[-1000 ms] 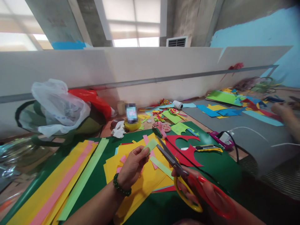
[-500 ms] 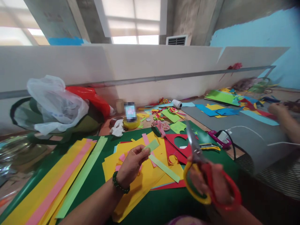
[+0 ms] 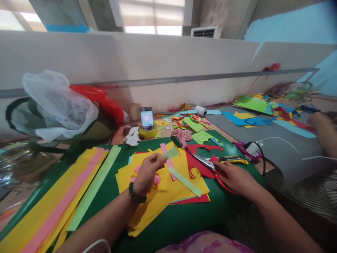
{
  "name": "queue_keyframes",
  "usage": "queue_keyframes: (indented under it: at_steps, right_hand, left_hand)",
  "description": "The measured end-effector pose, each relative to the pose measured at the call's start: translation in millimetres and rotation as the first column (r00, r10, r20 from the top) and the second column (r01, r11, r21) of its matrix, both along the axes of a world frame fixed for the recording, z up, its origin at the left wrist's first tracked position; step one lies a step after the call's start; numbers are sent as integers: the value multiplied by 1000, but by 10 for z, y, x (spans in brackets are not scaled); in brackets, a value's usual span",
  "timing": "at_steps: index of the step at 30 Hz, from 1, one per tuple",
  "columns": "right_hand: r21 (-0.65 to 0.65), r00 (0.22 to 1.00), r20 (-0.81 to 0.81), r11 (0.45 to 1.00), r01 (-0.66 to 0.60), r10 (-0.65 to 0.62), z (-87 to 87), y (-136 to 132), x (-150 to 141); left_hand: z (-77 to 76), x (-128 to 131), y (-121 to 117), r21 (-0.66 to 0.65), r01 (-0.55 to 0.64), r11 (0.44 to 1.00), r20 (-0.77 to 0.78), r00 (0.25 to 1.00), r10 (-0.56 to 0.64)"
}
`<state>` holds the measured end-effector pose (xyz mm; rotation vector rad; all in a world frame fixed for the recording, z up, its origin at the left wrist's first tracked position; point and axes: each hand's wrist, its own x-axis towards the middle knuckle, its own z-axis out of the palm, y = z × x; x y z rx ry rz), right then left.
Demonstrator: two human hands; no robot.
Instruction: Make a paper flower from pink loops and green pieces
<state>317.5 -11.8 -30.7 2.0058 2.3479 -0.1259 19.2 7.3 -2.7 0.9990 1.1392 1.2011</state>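
Observation:
My left hand [image 3: 150, 170], with a dark green bead bracelet on its wrist, pinches a short light green paper strip [image 3: 171, 153] between thumb and fingers. Below it lies a pile of yellow paper sheets [image 3: 155, 207], with a second light green strip [image 3: 185, 182] and pink strips on top. At the right of the pile my right hand [image 3: 235, 175] has its fingers on the handles of the scissors [image 3: 204, 161]. The scissors lie low over red paper [image 3: 197, 170] with a round cut-out, blades closed and pointing up-left. A yellow utility knife [image 3: 238, 160] lies just beyond my right hand.
Long yellow, pink and green strips [image 3: 92, 188] lie at the left on the green mat [image 3: 189, 221]. Behind stand a phone [image 3: 147, 118], a yellow tape roll [image 3: 149, 132] and a bag [image 3: 105, 128]. A pink-handled tool [image 3: 181, 137] lies mid-table. Another person's arm [image 3: 325, 131] shows far right.
My right hand has brought the scissors down from the air onto the red paper, and their blades now point left. My left hand still pinches the green strip in nearly the same place.

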Motion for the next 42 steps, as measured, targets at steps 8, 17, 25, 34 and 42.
queue_keyframes:
  at_steps: [8,17,25,34,42]
  right_hand:
    - [161,959,-267,986,-48,90,265,-104,-244]
    - [-117,949,-146,948,-297,279,213,-277,-891]
    - [-157,949,87,945,-286,301,266,-315,-1033]
    - [-235,963,121,950,-206,239,344,-248,-1196]
    - [-203,976,92,963,-176,198,335,-215,-1164]
  left_hand:
    - [23,59,-37,47,55,997,-92,994,-51]
    - [-246,-21,251,92,39,995,-419,908,3]
    - [-118,67,61,327,89,941,-609,781,138]
    - [-58,240,-349,-230,586,777,-683,472,-558]
    - [-208,211,-236,-434,583,687,-440,528,-726]
